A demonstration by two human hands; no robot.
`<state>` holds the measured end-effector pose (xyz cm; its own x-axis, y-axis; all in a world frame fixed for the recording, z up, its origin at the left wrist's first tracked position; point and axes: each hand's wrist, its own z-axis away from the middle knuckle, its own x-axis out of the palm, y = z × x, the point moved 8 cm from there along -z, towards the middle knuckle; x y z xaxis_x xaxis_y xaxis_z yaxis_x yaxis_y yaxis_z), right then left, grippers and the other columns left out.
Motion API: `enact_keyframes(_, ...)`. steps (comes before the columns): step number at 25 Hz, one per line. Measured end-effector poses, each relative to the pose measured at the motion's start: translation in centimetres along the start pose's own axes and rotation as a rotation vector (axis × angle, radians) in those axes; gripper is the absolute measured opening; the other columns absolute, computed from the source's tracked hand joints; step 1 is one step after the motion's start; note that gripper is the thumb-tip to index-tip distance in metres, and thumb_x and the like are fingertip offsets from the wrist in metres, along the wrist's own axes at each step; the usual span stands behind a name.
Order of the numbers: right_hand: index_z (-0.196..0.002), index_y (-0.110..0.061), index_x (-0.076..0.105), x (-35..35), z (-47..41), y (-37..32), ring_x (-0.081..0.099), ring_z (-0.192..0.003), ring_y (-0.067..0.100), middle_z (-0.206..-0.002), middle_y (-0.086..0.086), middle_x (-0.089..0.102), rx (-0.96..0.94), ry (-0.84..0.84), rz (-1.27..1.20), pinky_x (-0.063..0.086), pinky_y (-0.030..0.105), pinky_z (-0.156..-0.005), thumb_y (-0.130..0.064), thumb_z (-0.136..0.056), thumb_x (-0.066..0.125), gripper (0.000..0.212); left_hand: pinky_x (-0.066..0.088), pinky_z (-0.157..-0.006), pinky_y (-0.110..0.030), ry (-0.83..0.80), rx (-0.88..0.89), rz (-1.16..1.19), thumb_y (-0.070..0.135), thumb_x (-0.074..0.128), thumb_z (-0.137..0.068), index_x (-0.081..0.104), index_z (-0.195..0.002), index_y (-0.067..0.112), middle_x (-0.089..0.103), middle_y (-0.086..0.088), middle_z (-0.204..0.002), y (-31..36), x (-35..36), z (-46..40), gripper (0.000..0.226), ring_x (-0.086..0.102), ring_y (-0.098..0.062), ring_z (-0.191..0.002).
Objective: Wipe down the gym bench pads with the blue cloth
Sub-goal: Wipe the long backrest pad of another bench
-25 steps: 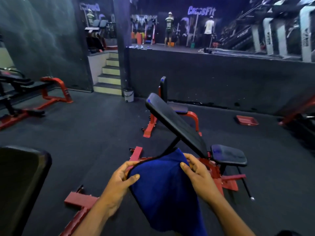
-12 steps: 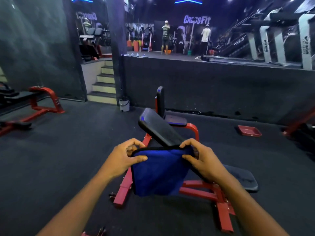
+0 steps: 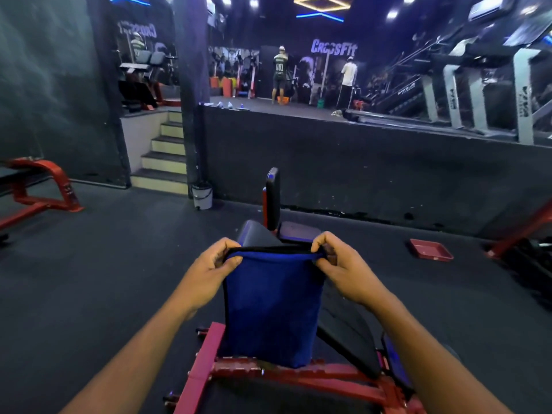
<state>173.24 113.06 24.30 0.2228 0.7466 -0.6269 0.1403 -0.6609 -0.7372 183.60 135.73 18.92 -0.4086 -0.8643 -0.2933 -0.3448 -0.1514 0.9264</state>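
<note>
Head view: nearest, the red frame (image 3: 286, 375) of the bench lies on the floor. Above it the blue cloth (image 3: 271, 306) hangs folded, pinched at its top corners by the left hand (image 3: 209, 270) and right hand (image 3: 343, 270), covering most of the bench pad (image 3: 254, 234). Farther right lies a red tray (image 3: 430, 249); far left, a white bucket (image 3: 202, 195).

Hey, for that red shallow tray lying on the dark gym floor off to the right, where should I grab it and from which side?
Probably the raised rim of the red shallow rectangular tray, on a long edge, coming from above. It lies flat on the dark rubber floor, so only the lip offers purchase; nothing crowds it.
</note>
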Motion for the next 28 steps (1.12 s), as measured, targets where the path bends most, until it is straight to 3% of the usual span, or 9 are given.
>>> enact_keyframes(3, -0.113, -0.023, 0.050, -1.3, -4.3, 1.0, 0.066, -0.077, -0.002, -0.095, -0.008, 0.072, 0.040, 0.152, -0.225, 0.049, 0.013, -0.064, -0.003, -0.098, 0.056, 0.026, 0.047, -0.067, -0.020, 0.044, 0.015, 0.146, 0.023, 0.052, -0.107, 0.062, -0.100, 0.026, 0.067, 0.009, -0.090, -0.2, -0.3, -4.9, 0.012, 0.060, -0.004, -0.081)
enact_keyframes(6, -0.127, -0.030, 0.047, 0.0, -7.7, 4.4, 0.067, -0.090, -0.005, -0.099, -0.015, 0.072, 0.131, 0.071, -0.247, 0.051, 0.013, -0.070, -0.014, -0.090, 0.072, 0.047, 0.045, -0.066, -0.026, 0.088, 0.006, 0.163, 0.029, 0.056, -0.105, 0.056, -0.093, 0.018, 0.062, 0.008, -0.080, -0.2, -0.4, -9.7, 0.016, 0.058, -0.007, -0.075)
enact_keyframes(9, -0.117, -0.016, 0.065, 2.1, -10.3, 8.5, 0.070, -0.098, 0.009, -0.103, -0.007, 0.076, 0.189, 0.005, -0.224, 0.053, 0.022, -0.080, -0.011, -0.089, 0.073, 0.029, 0.038, -0.061, -0.027, 0.096, 0.078, 0.002, 0.039, 0.061, -0.100, 0.050, -0.082, 0.017, 0.052, 0.008, -0.070, -0.3, 0.0, -13.6, 0.031, 0.050, -0.007, -0.066)
enact_keyframes(13, -0.118, -0.019, 0.067, 1.2, -13.3, 11.5, 0.068, -0.105, 0.014, -0.109, -0.005, 0.075, 0.262, 0.253, -0.636, 0.054, 0.023, -0.086, -0.020, -0.099, 0.058, 0.020, 0.037, -0.057, -0.022, 0.038, 0.016, 0.160, 0.036, 0.077, -0.090, 0.054, -0.081, 0.013, 0.049, 0.013, -0.063, -4.2, 0.0, -16.7, 0.033, 0.044, -0.004, -0.060)
enact_keyframes(15, -0.123, -0.026, 0.063, 1.5, -14.7, 14.0, 0.066, -0.102, 0.004, -0.113, -0.009, 0.071, 0.350, 0.313, -0.746, 0.052, 0.020, -0.087, -0.029, -0.101, 0.053, 0.023, 0.049, -0.072, -0.021, -0.161, -0.079, 0.233, 0.029, 0.078, -0.083, 0.065, -0.101, 0.009, 0.068, 0.007, -0.082, -7.5, 3.2, -16.7, 0.030, 0.060, -0.006, -0.077)
enact_keyframes(17, -0.125, -0.031, 0.060, 3.0, -16.5, 16.1, 0.063, -0.101, -0.007, -0.117, -0.015, 0.068, 0.387, 0.234, -0.707, 0.049, 0.012, -0.085, -0.030, -0.101, 0.053, 0.025, 0.052, -0.090, -0.024, -0.273, -0.204, 0.306, 0.033, 0.084, -0.077, 0.061, -0.122, 0.005, 0.073, 0.000, -0.110, -11.7, 7.2, -15.9, 0.058, 0.064, -0.012, -0.103)
enact_keyframes(20, -0.121, -0.025, 0.064, 5.0, -18.8, 18.4, 0.068, -0.103, 0.006, -0.113, -0.006, 0.073, 0.438, 0.135, -0.811, 0.055, 0.022, -0.085, -0.027, -0.101, 0.052, 0.023, 0.047, -0.108, -0.038, -0.205, -0.438, 0.606, 0.046, 0.100, -0.054, 0.053, -0.136, 0.008, 0.070, -0.003, -0.131, -16.3, 11.6, -15.2, 0.101, 0.062, -0.020, -0.124)
enact_keyframes(22, -0.117, -0.023, 0.065, 5.7, -20.7, 19.6, 0.070, -0.103, 0.015, -0.110, -0.001, 0.075, 0.469, 0.107, -0.876, 0.057, 0.033, -0.088, -0.027, -0.102, 0.052, 0.021, 0.046, -0.110, -0.048, -0.143, -0.616, 0.798, 0.048, 0.102, -0.041, 0.056, -0.135, 0.012, 0.070, -0.008, -0.131, -18.5, 13.2, -15.1, 0.111, 0.066, -0.025, -0.120)
enact_keyframes(28, -0.119, -0.031, 0.064, 6.4, -23.4, 24.3, 0.067, -0.108, 0.011, -0.119, -0.005, 0.071, 0.568, 0.131, -0.778, 0.053, 0.036, -0.095, -0.043, -0.097, 0.059, 0.026, 0.055, -0.090, -0.032, -0.086, -0.707, 0.635, 0.027, 0.086, -0.079, 0.063, -0.127, 0.008, 0.076, -0.006, -0.118, -18.8, 11.1, -18.2, 0.057, 0.072, -0.020, -0.109)
